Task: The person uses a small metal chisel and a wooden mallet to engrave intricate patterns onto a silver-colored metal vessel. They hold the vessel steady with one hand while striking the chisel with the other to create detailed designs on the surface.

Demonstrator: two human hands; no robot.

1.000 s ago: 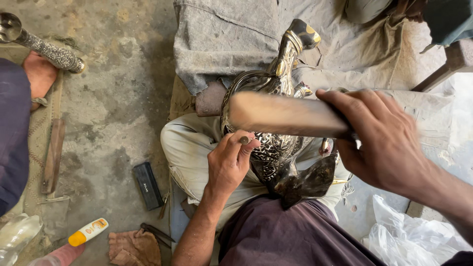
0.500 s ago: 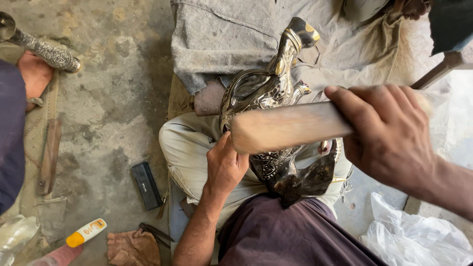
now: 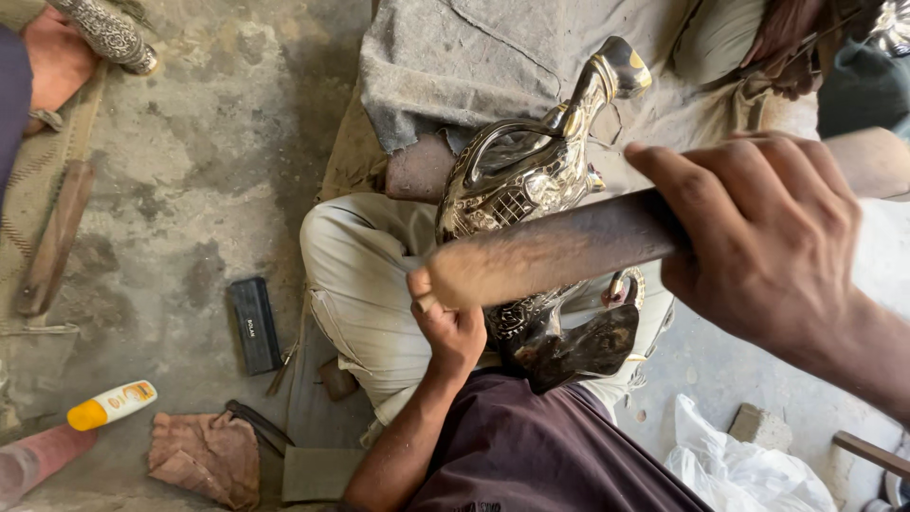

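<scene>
right hand (image 3: pixel 768 246): fingers wrapped tight round wooden mallet (image 3: pixel 559 251), raised above lap | left hand (image 3: pixel 455 327): curled against engraved metal ewer (image 3: pixel 531 190), grip unclear | ewer lies across lap, beneath mallet

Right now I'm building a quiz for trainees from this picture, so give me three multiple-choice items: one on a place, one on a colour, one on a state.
1. Where does the ornate metal bird figure rest?
A. on the person's lap
B. on the bare concrete floor
C. inside the white plastic bag

2. What colour is the cap of the small bottle lying on the floor?
A. green
B. orange
C. blue

3. What is the right hand doing?
A. hanging open
B. gripping the wooden mallet
C. pressing flat on the cloth

Answers: 1 A, the figure sits across the light trousers; 2 B, the cap end is orange on a white body; 3 B, its fingers wrap the wood, while the left hand steadies the figure.
</scene>
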